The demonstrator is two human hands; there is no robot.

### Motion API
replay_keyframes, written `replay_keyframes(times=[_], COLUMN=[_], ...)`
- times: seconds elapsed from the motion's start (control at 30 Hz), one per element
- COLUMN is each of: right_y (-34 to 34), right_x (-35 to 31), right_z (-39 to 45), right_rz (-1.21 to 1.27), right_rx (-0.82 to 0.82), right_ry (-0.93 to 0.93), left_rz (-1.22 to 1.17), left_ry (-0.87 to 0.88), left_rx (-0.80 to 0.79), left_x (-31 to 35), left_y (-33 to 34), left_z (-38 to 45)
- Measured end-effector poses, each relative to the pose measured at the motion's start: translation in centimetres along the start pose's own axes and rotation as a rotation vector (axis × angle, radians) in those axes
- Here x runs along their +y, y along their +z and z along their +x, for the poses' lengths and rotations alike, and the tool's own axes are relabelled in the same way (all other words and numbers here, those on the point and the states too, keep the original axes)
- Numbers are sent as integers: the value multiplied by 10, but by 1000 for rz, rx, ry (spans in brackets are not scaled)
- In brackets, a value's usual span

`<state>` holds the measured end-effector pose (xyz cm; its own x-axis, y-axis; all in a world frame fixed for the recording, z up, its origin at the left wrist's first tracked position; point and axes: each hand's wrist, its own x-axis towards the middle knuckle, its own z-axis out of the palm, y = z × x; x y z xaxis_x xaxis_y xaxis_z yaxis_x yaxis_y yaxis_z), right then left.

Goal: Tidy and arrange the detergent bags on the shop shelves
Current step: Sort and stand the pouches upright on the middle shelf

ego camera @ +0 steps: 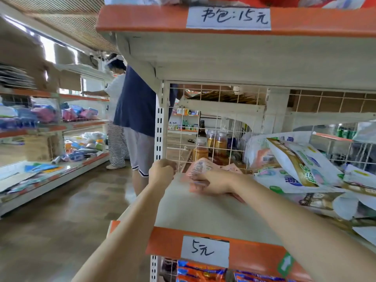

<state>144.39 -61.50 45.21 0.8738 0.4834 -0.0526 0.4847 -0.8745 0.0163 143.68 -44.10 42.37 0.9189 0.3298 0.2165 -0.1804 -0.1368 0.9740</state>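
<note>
Both forearms reach over shelf (203, 212). Right hand (213, 183) grips pink detergent bag (200, 166) at left back corner; left hand (161, 171) curled, contents unclear. Best stand bag upright against wire grid (213, 123), label forward.

Both bare forearms reach forward and upward from the lower edge of the view, converging slightly. The left hand (162, 173) is curled into a loose fist, knuckles up, wrist straight; whether it holds anything cannot be told. Just beside it, the right hand (211, 183) lies palm down with the wrist bent inward, fingers curled round a pink plastic bag (198, 166).
</note>
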Motion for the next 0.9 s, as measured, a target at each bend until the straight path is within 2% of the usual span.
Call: replay_keyframes(times=[0.07,0.17,0.27,0.33,0.43,0.5,0.57,0.67,0.7,0.77,0.9], right_y=[-13,-42,-73,-80,-74,-62,-48,-19,-8,11,16], right_x=[-2,-1,-5,-7,-4,2,9,11,8,3,-4], right_z=[-4,-7,-15,-17,-15,-12,-12,-13,-13,-11,-13], right_rz=[41,228,415,554,799,937,791,310,195,56,-214], right_rx=[102,274,526,635,701,620,413,10,-73,-64,157], right_ry=[-52,-39,-40,-32,54,94,160,209,211,200,147], left_rz=[42,44,-43,-44,-62,-96,-91,-102,-132,-164,-104], left_ry=[20,46,81,98,125,109,71,6,-6,-13,-32], left_rx=[-12,-61,-209,-277,-258,-227,-146,-35,-5,88,324], left_x=[0,3,7,10,14,13,13,9,9,7,8], left_y=[0,-1,1,2,1,-1,-3,-4,-4,-6,-13], left_z=[1,-4,-7,-10,-17,-18,-15,-4,-2,0,-3])
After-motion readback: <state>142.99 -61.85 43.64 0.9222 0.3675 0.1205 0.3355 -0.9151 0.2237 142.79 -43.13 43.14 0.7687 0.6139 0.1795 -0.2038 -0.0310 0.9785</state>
